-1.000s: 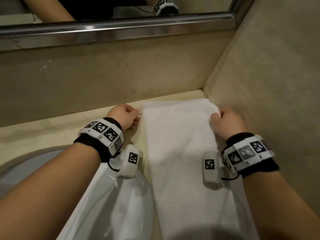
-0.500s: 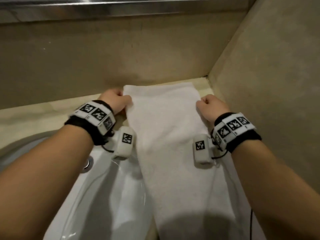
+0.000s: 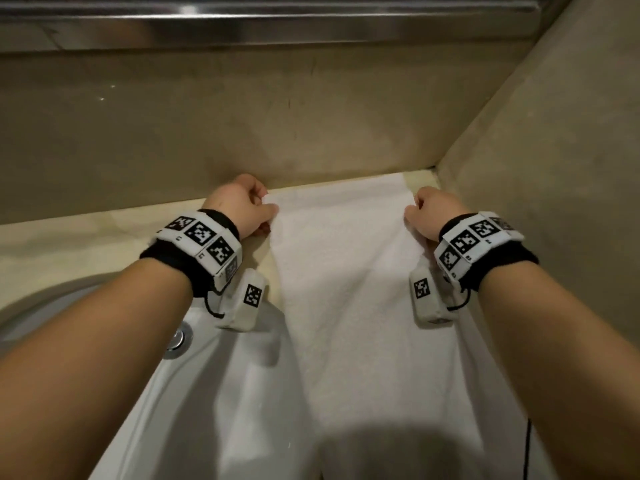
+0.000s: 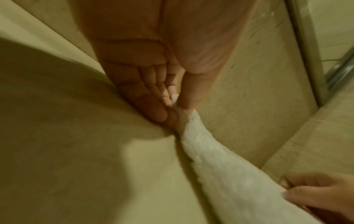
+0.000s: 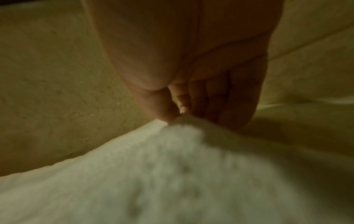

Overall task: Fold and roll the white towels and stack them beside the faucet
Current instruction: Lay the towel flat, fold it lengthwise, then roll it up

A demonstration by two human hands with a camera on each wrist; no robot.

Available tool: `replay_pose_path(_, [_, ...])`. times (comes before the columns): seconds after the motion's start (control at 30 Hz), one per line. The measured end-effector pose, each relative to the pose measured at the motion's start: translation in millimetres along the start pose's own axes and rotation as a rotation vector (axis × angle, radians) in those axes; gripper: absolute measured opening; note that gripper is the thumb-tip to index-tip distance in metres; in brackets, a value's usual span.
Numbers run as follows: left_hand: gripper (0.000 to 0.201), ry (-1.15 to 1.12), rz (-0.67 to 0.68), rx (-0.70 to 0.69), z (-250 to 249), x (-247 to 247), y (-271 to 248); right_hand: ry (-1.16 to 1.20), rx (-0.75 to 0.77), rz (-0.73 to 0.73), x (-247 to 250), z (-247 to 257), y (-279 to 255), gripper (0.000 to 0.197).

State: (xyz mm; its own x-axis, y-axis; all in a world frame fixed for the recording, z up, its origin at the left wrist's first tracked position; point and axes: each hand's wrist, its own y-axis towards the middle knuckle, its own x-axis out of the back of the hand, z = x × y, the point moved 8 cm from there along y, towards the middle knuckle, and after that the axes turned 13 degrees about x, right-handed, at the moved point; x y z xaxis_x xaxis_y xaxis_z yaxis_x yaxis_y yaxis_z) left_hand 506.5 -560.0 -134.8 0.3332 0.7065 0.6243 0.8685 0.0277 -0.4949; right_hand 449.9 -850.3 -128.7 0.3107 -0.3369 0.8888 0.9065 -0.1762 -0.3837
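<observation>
Early in the task: one white towel point(image 3: 349, 289) spread long on the desk point(image 3: 86, 244), narrowed but unrolled; no finished stack or faucet in view. Back wall point(image 3: 277, 126) just beyond both grips, side wall point(image 3: 554, 202) close outside the right, sink point(image 3: 180, 393) below the left. Left hand point(image 3: 239, 206) and right hand point(image 3: 433, 213) each pinching a far corner.

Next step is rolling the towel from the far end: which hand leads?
Neither clearly: left hand and right hand each pinch a far corner of the white towel, level near the wall. Probably both together.
</observation>
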Motion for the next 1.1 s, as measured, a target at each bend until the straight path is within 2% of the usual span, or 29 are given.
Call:
replay_pose_path(0.1, [0.024, -0.004, -0.041, -0.015, 0.9, 3.6, -2.8, -0.033, -0.014, 0.017, 3.8, -5.4, 2.0, 0.017])
replay_pose_path(0.2, [0.029, -0.147, 0.055, 0.080, 3.3, -1.8, -4.3, 0.058, -0.045, 0.022, 0.3, -10.0, 1.9, 0.012])
replay_pose_path(0.3, [0.014, -0.050, 0.068, 0.095, 0.4, -4.6, -5.1, 0.068, -0.039, -0.025, 2.3, -9.9, -2.1, 0.009])
replay_pose_path(0.37, [0.010, -0.045, 0.050, 0.101, -0.1, -3.2, -6.1, -0.013, -0.044, -0.060, 4.0, -12.2, -5.8, 0.021])
replay_pose_path(0.43, [0.016, -0.061, 0.034, 0.108, -0.7, -2.3, -7.9, -0.030, -0.038, -0.077, 3.7, -10.9, -9.7, 0.025])
replay_pose_path(0.5, [0.025, -0.040, 0.024, 0.114, -1.9, -2.6, -12.6, 0.092, -0.050, -0.086, 2.0, -11.3, -15.0, 0.023])
replay_pose_path(0.6, [0.037, -0.070, 0.141, 0.140, -0.5, -14.3, -20.0, 0.256, -0.083, -0.064, 3.1, -14.3, -28.7, 0.037])
replay_pose_path(0.67, [0.035, -0.032, 0.202, 0.137, 1.4, -22.0, -26.0, 0.211, -0.073, 0.069, -4.6, -14.2, -39.4, 0.039])
replay_pose_path(0.73, [0.028, 0.005, 0.185, 0.128, 2.3, -22.9, -28.6, 0.085, -0.073, 0.173, -12.3, -16.4, -45.5, 0.037])
replay_pose_path(0.8, [0.011, -0.107, 0.203, 0.169, 5.7, -25.2, -29.9, 0.036, -0.096, 0.151, -11.7, -17.6, -48.3, 0.028])
replay_pose_path(0.87, [0.018, -0.254, 0.221, 0.228, 9.1, -26.9, -31.6, 0.009, -0.151, 0.102, -9.9, -18.4, -51.8, 0.035])
replay_pose_path(1.0, [0.023, -0.266, 0.223, 0.229, 8.8, -30.9, -36.2, 0.151, -0.104, 0.039, -13.4, -18.7, -55.9, 0.038])
replay_pose_path(1.1, [0.015, -0.195, 0.239, 0.200, 7.9, -33.3, -38.6, 0.370, -0.108, 0.014, -12.6, -30.6, -72.0, 0.033])
